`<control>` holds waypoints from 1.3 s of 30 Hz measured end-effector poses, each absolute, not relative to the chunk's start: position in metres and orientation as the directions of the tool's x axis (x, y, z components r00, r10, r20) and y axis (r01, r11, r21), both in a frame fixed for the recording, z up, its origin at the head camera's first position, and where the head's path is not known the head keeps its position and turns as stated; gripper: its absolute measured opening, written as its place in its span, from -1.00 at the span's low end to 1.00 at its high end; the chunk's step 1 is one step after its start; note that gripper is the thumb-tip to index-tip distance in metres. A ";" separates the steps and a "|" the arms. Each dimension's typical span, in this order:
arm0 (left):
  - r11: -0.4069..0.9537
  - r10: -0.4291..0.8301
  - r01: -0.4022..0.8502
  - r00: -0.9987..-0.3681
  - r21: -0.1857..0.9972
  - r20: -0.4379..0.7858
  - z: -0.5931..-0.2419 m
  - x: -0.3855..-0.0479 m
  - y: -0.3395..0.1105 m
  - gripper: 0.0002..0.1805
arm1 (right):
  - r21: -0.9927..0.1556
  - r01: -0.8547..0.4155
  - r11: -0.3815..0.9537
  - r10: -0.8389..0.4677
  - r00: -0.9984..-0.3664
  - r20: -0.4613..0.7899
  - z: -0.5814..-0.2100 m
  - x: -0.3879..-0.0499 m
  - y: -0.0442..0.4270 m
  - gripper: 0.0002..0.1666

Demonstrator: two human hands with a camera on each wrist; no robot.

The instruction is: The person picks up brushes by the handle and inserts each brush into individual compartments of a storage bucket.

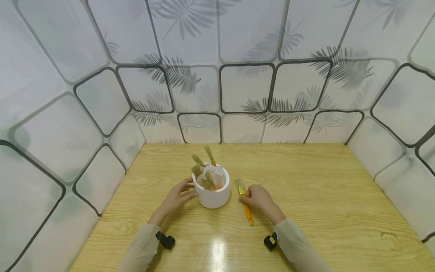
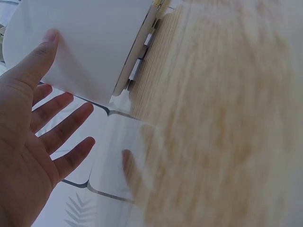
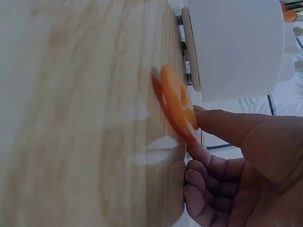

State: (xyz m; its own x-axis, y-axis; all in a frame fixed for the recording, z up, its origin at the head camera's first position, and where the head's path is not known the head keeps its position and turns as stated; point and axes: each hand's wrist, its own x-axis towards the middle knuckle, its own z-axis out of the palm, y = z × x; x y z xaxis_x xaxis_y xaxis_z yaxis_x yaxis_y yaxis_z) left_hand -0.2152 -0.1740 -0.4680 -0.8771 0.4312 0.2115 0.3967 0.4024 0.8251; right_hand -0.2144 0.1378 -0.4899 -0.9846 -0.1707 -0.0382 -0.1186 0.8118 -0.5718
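A round white holder [image 1: 214, 199] with several compartments stands on the table, and several paintbrushes [image 1: 209, 154] poke out of it bristles up. My left hand [image 1: 177, 197] is at the holder's left side. In the left wrist view its thumb [image 2: 43, 60] lies against the white wall while the other fingers are spread and fairly straight. To the right of the holder, my right hand [image 1: 259, 198] pinches a paintbrush [image 1: 248, 213] with an orange handle, its bristles pointing away from me. The right wrist view shows the orange handle [image 3: 175, 101] between thumb and forefinger, close to the tabletop.
The wooden table [image 1: 326, 204] reaches to patterned walls [image 1: 244, 87] at the back and on both sides. Each wrist wears a small black camera [image 1: 165, 240]. Low feet raise the holder's base [image 3: 191, 52] slightly off the tabletop.
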 end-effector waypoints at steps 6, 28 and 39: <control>0.403 0.432 0.396 -0.877 0.825 0.210 -0.469 -0.215 -0.174 -0.39 | -0.561 -0.121 0.819 -0.174 -0.984 -0.042 -0.490 -0.215 0.137 -0.54; 0.381 0.443 0.422 -0.864 0.823 0.239 -0.470 -0.215 -0.175 -0.39 | -0.609 -0.101 0.787 -0.170 -0.984 -0.057 -0.490 -0.215 0.139 -0.44; 0.389 0.444 0.425 -0.864 0.817 0.238 -0.470 -0.215 -0.175 -0.39 | -0.675 -0.105 0.730 -0.165 -0.986 -0.026 -0.489 -0.216 0.137 -0.65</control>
